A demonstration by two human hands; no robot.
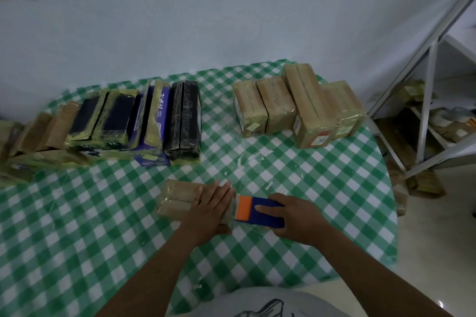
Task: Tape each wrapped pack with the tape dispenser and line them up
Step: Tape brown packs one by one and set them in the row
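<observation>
Left row: a line of taped packs (108,123), brown paper ones and then black and purple boxes, stands on edge across the middle left of the frame, each touching the next.
Table: the green-and-white checked table (77,226) carries everything.
Pack in work: the brown paper-wrapped pack (175,198), under clear film, lies flat at lower centre, well apart from both groups.
Left hand: my left hand (210,204) lies flat on the right part of that pack, fingers straight and pressing down, gripping nothing.
Dispenser: the blue tape dispenser (260,211) has its orange end against the pack's right end.
Right hand: my right hand (300,216) has its fingers curled round the dispenser's body, holding it firmly.
Upper right group: four tan wrapped packs (296,105) stand side by side; I cannot tell whether they are taped.
Risk, slip: if I ease my left palm, the dispenser's pull could drag the pack and lay the tape crooked.
Risk, fingers: my left fingertips lie just beside the orange end, so a quick stroke could tape over them or nick them.
Risk, film: loose film could bunch under the tape.
</observation>
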